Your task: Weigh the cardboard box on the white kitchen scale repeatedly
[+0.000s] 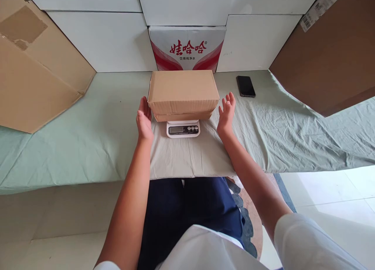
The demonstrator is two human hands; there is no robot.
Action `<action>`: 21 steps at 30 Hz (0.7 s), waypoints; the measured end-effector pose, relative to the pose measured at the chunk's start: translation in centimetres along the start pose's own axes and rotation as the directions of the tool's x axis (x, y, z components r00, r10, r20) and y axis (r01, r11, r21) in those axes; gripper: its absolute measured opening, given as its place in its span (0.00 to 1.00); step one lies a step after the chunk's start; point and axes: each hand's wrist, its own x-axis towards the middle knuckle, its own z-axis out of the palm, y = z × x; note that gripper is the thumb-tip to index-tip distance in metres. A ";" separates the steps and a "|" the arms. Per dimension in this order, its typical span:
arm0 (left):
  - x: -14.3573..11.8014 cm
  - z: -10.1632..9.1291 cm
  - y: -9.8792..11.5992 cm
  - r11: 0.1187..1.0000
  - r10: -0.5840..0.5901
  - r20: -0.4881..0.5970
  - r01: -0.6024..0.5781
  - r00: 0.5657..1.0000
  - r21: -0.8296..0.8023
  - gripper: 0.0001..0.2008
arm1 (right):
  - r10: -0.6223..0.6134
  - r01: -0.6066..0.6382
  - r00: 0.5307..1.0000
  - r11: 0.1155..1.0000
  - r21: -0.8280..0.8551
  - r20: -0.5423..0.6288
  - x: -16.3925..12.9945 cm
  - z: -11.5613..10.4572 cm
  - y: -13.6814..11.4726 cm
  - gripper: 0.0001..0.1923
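Note:
A closed brown cardboard box (183, 88) rests on a white digital kitchen scale (183, 135), hiding the scale's platform. Only the scale's front panel, with its small display and several buttons, shows below the box. My left hand (144, 119) is upright at the box's left side, fingers stretched out; whether it touches the cardboard I cannot tell. On the other side my right hand (226, 113) stands a little apart from the box, palm toward it, fingers loosely spread and nothing in them.
A black phone (245, 86) lies on the green cloth (117, 145), right of the box. Behind stands a white and red carton (187, 47) against white panels (99, 39). Large cardboard pieces flank the table, one at left (43, 74) and one at right (331, 55).

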 end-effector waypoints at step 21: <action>-0.2 -0.1 0.3 1.000 -0.021 0.019 0.021 1.000 0.006 0.45 | 0.029 -0.028 0.999 1.000 -0.012 0.039 0.4 -0.2 0.9 0.40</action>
